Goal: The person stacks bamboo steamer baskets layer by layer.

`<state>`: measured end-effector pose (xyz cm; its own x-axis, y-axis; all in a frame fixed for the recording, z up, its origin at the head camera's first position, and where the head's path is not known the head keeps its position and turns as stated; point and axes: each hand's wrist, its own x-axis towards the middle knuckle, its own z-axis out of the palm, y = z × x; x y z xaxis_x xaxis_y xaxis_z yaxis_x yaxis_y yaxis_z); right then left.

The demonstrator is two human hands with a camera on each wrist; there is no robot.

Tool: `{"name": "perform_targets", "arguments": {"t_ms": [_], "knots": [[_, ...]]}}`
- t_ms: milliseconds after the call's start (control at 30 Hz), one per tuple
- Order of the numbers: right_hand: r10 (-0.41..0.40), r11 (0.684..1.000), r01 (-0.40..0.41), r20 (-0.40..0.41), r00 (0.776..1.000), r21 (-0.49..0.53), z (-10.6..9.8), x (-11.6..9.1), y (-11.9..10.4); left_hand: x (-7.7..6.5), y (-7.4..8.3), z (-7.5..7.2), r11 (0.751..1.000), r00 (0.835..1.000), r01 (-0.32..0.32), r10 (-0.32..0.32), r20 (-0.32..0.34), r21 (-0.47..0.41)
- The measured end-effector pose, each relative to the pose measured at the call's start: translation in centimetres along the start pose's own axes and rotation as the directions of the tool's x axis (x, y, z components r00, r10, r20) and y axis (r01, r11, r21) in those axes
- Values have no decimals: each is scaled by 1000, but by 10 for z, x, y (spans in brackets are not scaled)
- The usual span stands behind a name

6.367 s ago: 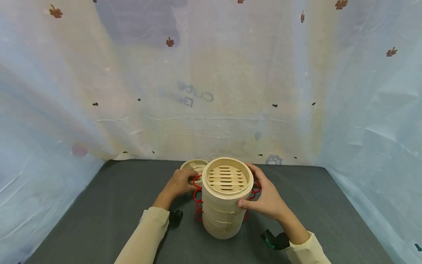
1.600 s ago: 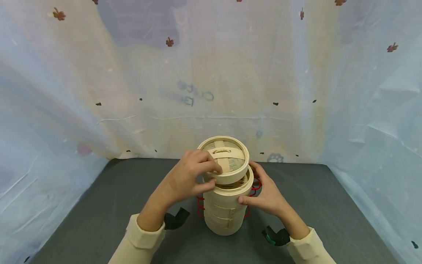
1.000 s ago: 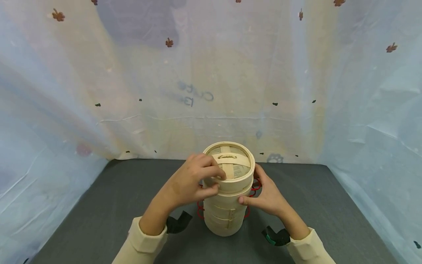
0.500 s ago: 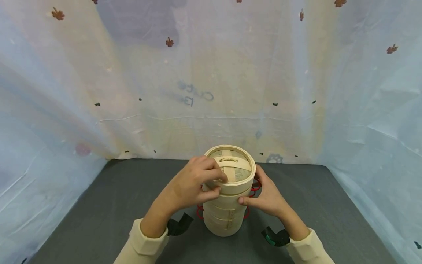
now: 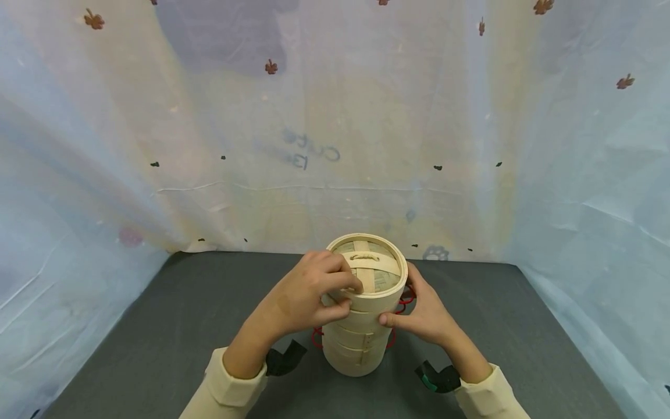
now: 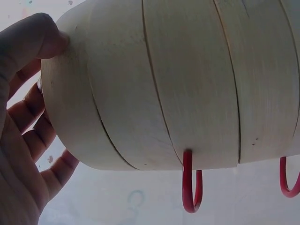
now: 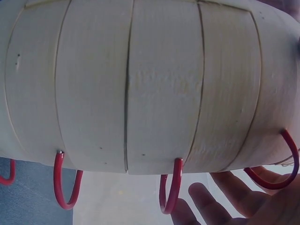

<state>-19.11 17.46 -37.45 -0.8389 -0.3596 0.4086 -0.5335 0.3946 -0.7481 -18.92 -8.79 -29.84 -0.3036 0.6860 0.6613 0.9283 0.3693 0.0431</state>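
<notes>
A tall stack of round bamboo steamer baskets (image 5: 356, 356) stands upright on the dark table, with red loops on its sides. The woven bamboo lid (image 5: 384, 263) sits level on top and has a small cord handle. My left hand (image 5: 314, 291) pinches the lid's near left rim between thumb and fingers; the left wrist view shows the thumb on the lid's side wall (image 6: 70, 98). My right hand (image 5: 426, 314) holds the upper basket's right side, thumb in front and fingers behind. In the right wrist view its fingers (image 7: 234, 197) curl behind the stack near the red loops (image 7: 171, 192).
The dark grey table (image 5: 157, 349) spreads out on both sides of the stack. A pale plastic curtain (image 5: 335, 116) with small printed leaves hangs behind the table's far edge and along both sides. A black band (image 5: 285, 358) sits at each wrist.
My left hand has brought the lid from behind the stack onto its top. Over the last second the lid has dropped slightly and levelled. My right hand stays on the stack's side.
</notes>
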Motion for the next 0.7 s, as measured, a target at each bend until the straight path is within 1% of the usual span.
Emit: {"name": "perform_targets", "arguments": {"t_ms": [100,333,467,700], "knots": [[2,1000,-2,2,1000,9,0,0,0,0,0,0,1000,1000,-8,8,-4,5],[25,1000,-25,11,1000,11,1,-1,0,-4,0,2,1000,1000,15,-15,1,-4],[35,999,-35,12,999,12,1,-3,-1,-6,0,3,1000,1000,2,-2,-2,2],[10,1000,-10,4,1000,8,1,-1,-3,-7,-1,-1,1000,1000,-12,12,0,7]]}}
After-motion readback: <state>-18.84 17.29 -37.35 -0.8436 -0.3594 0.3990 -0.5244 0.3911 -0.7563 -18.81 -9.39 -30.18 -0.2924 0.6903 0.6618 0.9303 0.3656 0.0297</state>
